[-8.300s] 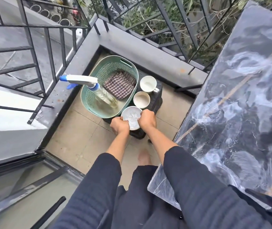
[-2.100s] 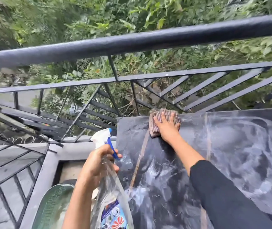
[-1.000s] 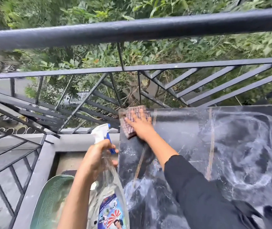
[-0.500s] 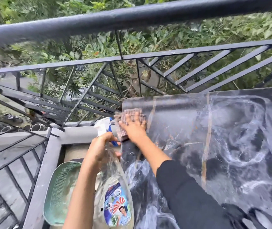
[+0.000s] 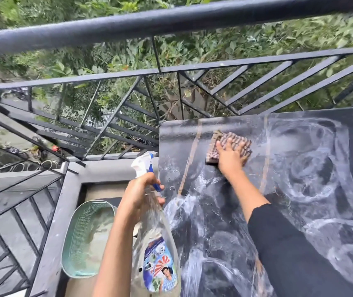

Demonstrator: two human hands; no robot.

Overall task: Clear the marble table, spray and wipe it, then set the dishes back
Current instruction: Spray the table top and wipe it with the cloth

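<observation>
Black marble table top with white veining and tan streaks (image 5: pixel 295 129), wet and smeared with swirls of cleaner. Right hand (image 5: pixel 230 159) lies flat, fingers spread, pressing a brown-and-white checked cloth (image 5: pixel 235 139) onto the marble near the far edge, a little in from the far left corner. Left hand (image 5: pixel 137 196) is wrapped round the neck of a clear plastic spray bottle with white head and blue trigger (image 5: pixel 156 243), held off the table's left edge, nozzle tilted up and to the left, away from the marble; can't tell if a finger is on the trigger. Step looks like wiping, mid-task. Key relation: most of the smeared surface lies right of the cloth and nearer the person, so the strokes likely go rightward and back toward the body; the right hand is the one on the table. Pale green mesh plastic basket (image 5: pixel 85 239) sits on the floor, lower left. Black metal railing (image 5: pixel 171 20) stands behind the table. No dishes in view.
</observation>
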